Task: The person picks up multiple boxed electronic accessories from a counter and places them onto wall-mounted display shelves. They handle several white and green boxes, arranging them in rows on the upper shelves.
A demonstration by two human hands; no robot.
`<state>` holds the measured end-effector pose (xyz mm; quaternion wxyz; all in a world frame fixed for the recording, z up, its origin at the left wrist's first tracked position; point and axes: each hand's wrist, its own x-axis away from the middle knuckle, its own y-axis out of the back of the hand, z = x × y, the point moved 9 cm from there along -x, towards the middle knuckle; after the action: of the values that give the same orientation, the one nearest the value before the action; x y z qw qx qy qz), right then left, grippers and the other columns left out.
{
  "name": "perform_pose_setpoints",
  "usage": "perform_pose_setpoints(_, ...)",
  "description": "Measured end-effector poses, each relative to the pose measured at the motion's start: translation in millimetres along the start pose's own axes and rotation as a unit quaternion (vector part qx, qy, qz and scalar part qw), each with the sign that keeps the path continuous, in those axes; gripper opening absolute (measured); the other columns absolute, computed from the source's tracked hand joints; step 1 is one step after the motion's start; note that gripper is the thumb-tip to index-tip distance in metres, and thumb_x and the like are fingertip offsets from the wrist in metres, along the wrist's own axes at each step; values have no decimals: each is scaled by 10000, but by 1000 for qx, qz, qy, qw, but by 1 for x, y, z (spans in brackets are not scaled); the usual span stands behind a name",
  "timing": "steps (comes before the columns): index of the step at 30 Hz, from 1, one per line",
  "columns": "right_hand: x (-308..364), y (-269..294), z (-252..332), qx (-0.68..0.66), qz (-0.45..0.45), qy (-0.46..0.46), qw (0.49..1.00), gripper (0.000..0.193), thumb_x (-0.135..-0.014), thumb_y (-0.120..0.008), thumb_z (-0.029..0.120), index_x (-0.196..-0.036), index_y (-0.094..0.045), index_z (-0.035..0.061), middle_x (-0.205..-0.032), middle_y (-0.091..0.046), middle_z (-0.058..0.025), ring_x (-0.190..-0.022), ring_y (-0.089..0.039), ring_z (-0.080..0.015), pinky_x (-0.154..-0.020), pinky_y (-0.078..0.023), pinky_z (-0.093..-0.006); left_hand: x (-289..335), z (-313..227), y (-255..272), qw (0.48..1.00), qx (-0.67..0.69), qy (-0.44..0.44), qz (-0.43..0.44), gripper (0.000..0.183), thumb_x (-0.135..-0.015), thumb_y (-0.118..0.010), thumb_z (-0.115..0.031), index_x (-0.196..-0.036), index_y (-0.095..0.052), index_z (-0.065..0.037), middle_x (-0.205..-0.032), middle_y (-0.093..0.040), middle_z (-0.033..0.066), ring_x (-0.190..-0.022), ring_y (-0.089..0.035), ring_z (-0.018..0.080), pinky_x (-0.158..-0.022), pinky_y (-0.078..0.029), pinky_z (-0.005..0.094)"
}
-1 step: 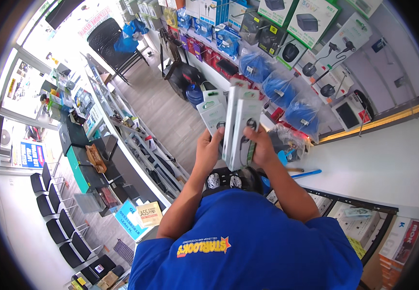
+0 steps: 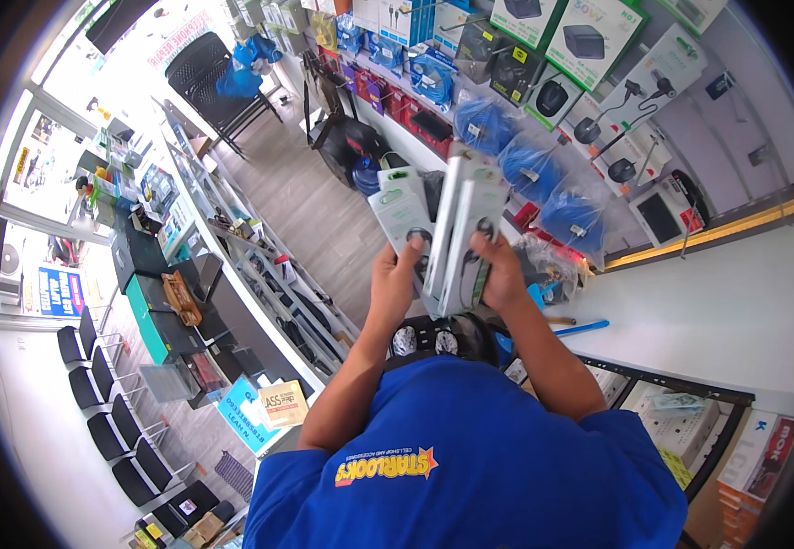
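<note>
In front of my chest I hold several slim white hang-tab boxes with green trim and dark coiled-cable pictures. My left hand [image 2: 392, 285] is closed on the left group of boxes [image 2: 400, 212], which fans out to the left, its thumb pressed on the front. My right hand [image 2: 504, 276] grips the right group of boxes [image 2: 479, 203], thumb on the front and fingers behind. The two groups meet at their lower ends and spread apart at the top. Most of my fingers are hidden behind the boxes.
Packaged accessories and bagged blue cables [image 2: 543, 174] hang on the wall at right. A glass display counter [image 2: 259, 274] runs along the left. A black chair [image 2: 209, 91] stands at the far end of the aisle. An open-topped dark-framed case [image 2: 680, 389] lies near right.
The left group of boxes has tilted a little further left, and the right group has leaned slightly right. Both hands keep their grip.
</note>
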<state>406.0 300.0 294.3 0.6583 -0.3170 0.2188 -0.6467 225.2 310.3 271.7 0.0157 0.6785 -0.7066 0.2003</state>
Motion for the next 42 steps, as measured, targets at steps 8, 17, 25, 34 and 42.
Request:
perform_pose_setpoints(8,-1,-6,29,222,15,-4,975,567,-1008,-713,276,-1473,-496,33,-1249,-665,-73,-1128,-646,-169,-1017,-509,-353,-13,-13,18,998,57,28,13,397,-1090,-594,-342,-1298,-653,-8,-1119,-720,58,-968,-684,120,-858,-557,293)
perform_pose_setpoints(17,-7,-45,12,188,42,50,980,586,-1068,-636,286,-1535,-407,17,-1358,-590,-93,-1229,-557,-151,-1079,-439,-325,4,-8,-13,987,94,66,110,454,-1007,-706,-286,-1323,-638,33,-1217,-714,105,-1040,-694,188,-945,-547,341)
perform_pose_setpoints(25,-7,19,2,103,-172,-2,980,513,-1068,-597,483,-1335,-591,45,-1065,-691,-69,-937,-672,-144,-851,-554,-309,-7,-11,4,988,142,11,63,457,-931,-688,-205,-1311,-634,43,-1176,-723,118,-1042,-706,217,-953,-553,353)
perform_pose_setpoints(34,9,-15,14,315,-60,35,947,532,-998,-726,386,-1366,-595,25,-1182,-682,-87,-1060,-642,-174,-937,-530,-352,-7,-27,-5,993,61,0,101,478,-933,-698,-213,-1334,-631,40,-1235,-716,120,-1110,-681,236,-1007,-520,376)
perform_pose_setpoints(42,36,9,47,247,-84,89,961,494,-1043,-689,342,-1397,-553,25,-1264,-669,-60,-1138,-605,-129,-1010,-490,-336,-6,-26,-55,990,-8,-24,138,393,-1019,-678,-280,-1270,-628,19,-1145,-713,133,-1129,-688,233,-945,-540,366)
